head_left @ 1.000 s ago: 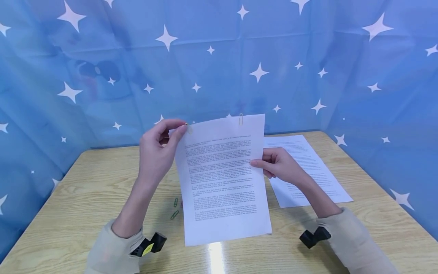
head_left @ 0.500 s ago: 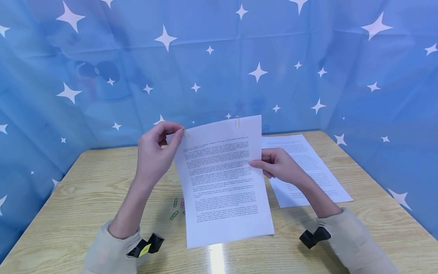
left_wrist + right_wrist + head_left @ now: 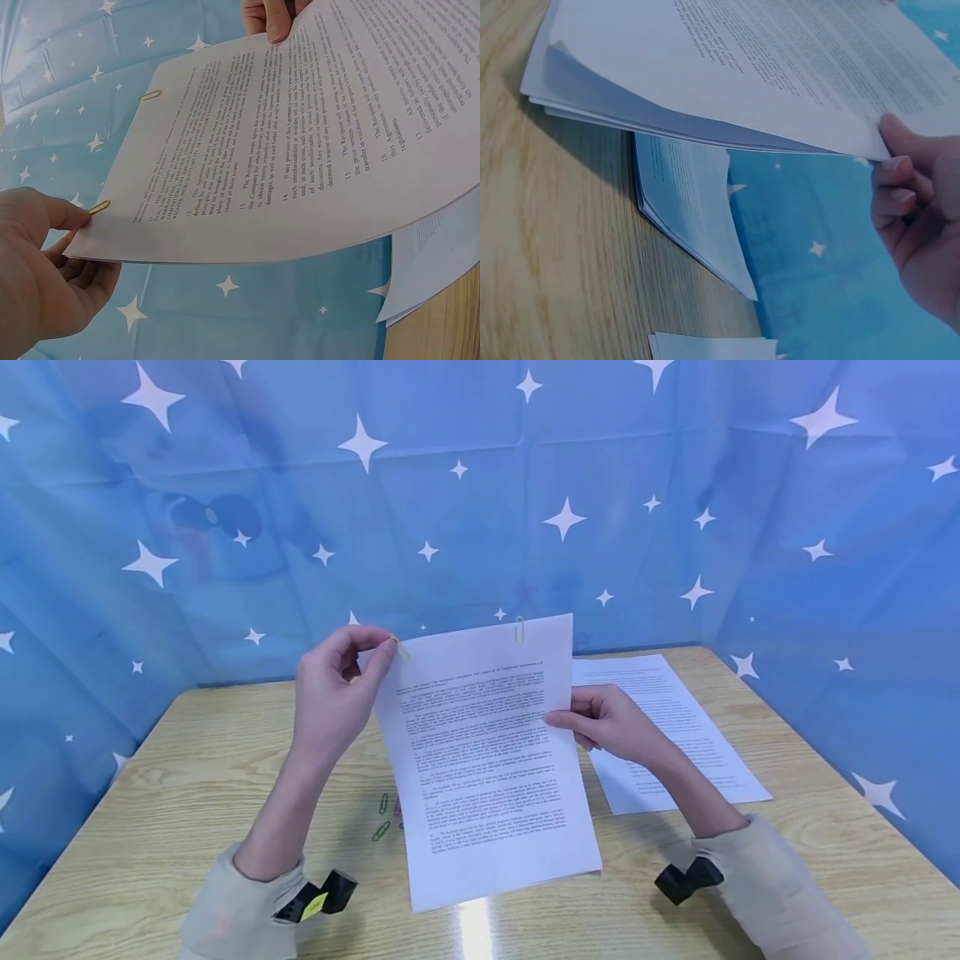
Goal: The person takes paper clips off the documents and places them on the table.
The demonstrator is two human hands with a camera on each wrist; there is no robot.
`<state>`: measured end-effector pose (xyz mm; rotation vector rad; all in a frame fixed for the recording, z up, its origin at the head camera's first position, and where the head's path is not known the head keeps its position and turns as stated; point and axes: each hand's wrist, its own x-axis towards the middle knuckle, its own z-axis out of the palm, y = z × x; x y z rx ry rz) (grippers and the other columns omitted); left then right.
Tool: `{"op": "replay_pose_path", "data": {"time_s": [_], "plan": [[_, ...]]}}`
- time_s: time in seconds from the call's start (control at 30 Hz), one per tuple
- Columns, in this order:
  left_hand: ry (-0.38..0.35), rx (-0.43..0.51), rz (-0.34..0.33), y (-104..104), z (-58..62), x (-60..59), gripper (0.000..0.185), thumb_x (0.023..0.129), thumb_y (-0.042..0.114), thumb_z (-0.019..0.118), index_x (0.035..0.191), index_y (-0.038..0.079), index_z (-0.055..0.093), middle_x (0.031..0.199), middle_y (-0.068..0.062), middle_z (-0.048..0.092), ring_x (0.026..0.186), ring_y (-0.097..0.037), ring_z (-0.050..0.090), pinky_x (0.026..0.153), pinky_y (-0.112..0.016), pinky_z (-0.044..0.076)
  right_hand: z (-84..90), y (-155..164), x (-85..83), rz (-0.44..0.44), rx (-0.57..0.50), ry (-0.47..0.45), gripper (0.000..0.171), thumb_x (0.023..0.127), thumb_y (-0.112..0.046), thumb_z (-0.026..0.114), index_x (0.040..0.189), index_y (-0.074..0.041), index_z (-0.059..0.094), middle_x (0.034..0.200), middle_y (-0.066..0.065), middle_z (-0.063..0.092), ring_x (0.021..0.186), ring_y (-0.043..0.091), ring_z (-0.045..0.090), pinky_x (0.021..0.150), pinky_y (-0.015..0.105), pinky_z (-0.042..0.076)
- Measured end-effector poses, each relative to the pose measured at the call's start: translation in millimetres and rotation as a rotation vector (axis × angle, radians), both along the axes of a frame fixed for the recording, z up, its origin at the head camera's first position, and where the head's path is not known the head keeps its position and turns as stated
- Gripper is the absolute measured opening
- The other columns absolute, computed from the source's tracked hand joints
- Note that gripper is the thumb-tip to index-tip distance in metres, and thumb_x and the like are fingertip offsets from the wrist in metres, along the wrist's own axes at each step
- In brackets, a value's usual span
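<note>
A stack of printed sheets [image 3: 480,760] is held up over the table, two yellow paper clips along its top edge. My left hand [image 3: 337,681] is at the top left corner, pinching the left paper clip [image 3: 100,207] where it grips the sheets. The other paper clip [image 3: 519,629] sits further right on that edge, untouched. My right hand [image 3: 615,722] grips the stack's right side, thumb in front and fingers behind. In the right wrist view the lower edges of the sheets [image 3: 592,90] fan slightly apart.
Another stack of printed pages [image 3: 697,752] lies on the wooden table [image 3: 165,793] at the right. Green paper clips [image 3: 382,831] and a bit of pink lie left of the raised sheets, partly hidden by them. A blue star-patterned curtain [image 3: 465,552] surrounds the table's back and sides.
My left hand has moved slightly left and down, and more of the left clip shows past the fingertips. The sheets' top edge has shifted a little left. My right hand has barely moved.
</note>
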<state>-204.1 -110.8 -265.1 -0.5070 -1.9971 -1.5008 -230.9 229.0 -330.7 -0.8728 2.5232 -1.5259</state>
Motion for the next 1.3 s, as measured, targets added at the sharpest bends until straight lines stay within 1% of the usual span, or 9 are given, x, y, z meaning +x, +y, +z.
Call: {"op": "replay_pose_path", "data": {"time_s": [0.2,0.4,0.57,0.7,0.83,0.93,1.0,1.17,1.3], "plan": [[-0.027,0.05,0.006,-4,2.9,0.5,0.01,0.096,0.002,0.067,0.102,-0.005,0.071,0.092,-0.014,0.07,0.073,-0.016,0.059,0.062,-0.019,0.044,-0.1,0,0.0,-0.001,-0.003,-0.004,0.016,0.099,-0.014,0.066,0.112,-0.007,0.073,0.053,0.007,0.042,0.043,0.02,0.037,0.04,0.03,0.026],[-0.069,0.085,0.014,-11,6.3,2.3,0.012,0.097,0.005,0.067,0.103,-0.004,0.071,0.091,-0.01,0.069,0.074,-0.016,0.062,0.063,-0.019,0.047,-0.6,3,-1.2,-0.004,0.001,0.017,0.016,0.099,-0.013,0.066,0.113,-0.007,0.073,0.054,0.007,0.043,0.043,0.02,0.037,0.039,0.03,0.025],[-0.109,0.118,-0.008,-14,8.9,2.8,0.014,0.098,0.006,0.066,0.105,-0.005,0.069,0.092,-0.006,0.069,0.076,-0.018,0.064,0.07,-0.021,0.055,0.3,4,-1.8,-0.015,0.006,0.027,0.017,0.099,-0.013,0.066,0.114,-0.007,0.073,0.054,0.007,0.043,0.042,0.02,0.037,0.039,0.029,0.025],[-0.157,0.185,-0.034,-21,12.4,3.3,0.015,0.098,0.008,0.066,0.106,-0.004,0.068,0.092,-0.006,0.07,0.081,-0.019,0.068,0.078,-0.028,0.059,0.5,5,-1.9,-0.018,-0.002,0.028,0.017,0.099,-0.012,0.066,0.114,-0.007,0.073,0.054,0.007,0.044,0.042,0.02,0.037,0.038,0.029,0.024],[-0.184,0.255,-0.058,-29,13.3,4.5,0.013,0.098,0.008,0.067,0.104,-0.003,0.068,0.089,-0.007,0.071,0.08,-0.018,0.07,0.078,-0.028,0.059,1.0,6,-1.7,-0.032,-0.006,0.025,0.016,0.099,-0.012,0.067,0.113,-0.007,0.073,0.055,0.008,0.044,0.043,0.02,0.037,0.038,0.029,0.024],[-0.204,0.266,-0.068,-35,11.0,5.2,0.011,0.097,0.006,0.067,0.102,-0.004,0.067,0.087,-0.007,0.071,0.078,-0.018,0.071,0.077,-0.026,0.059,2.1,7,-1.2,-0.046,-0.003,0.024,0.016,0.098,-0.012,0.067,0.113,-0.007,0.073,0.056,0.008,0.045,0.043,0.02,0.037,0.038,0.028,0.024],[-0.226,0.239,-0.067,-38,8.2,5.5,0.012,0.097,0.007,0.067,0.103,-0.004,0.067,0.087,-0.008,0.072,0.078,-0.016,0.071,0.076,-0.024,0.058,3.2,7,-0.8,-0.053,0.0,0.026,0.017,0.098,-0.012,0.067,0.113,-0.007,0.073,0.056,0.008,0.047,0.043,0.02,0.038,0.038,0.028,0.024],[-0.29,0.098,-0.045,-45,-0.3,7.5,0.019,0.1,0.011,0.065,0.108,-0.006,0.066,0.091,-0.01,0.072,0.081,-0.016,0.071,0.077,-0.023,0.058,4.2,10,-1.5,-0.069,-0.002,0.028,0.018,0.098,-0.012,0.067,0.115,-0.006,0.072,0.058,0.009,0.05,0.044,0.024,0.039,0.038,0.028,0.025],[-0.335,0.007,-0.053,-50,-8.7,8.0,0.022,0.101,0.013,0.063,0.11,-0.006,0.065,0.093,-0.008,0.071,0.083,-0.016,0.07,0.079,-0.024,0.058,3.6,11,-3.2,-0.074,-0.01,0.025,0.019,0.099,-0.011,0.067,0.116,-0.005,0.072,0.061,0.009,0.055,0.044,0.026,0.039,0.037,0.028,0.025]]}}
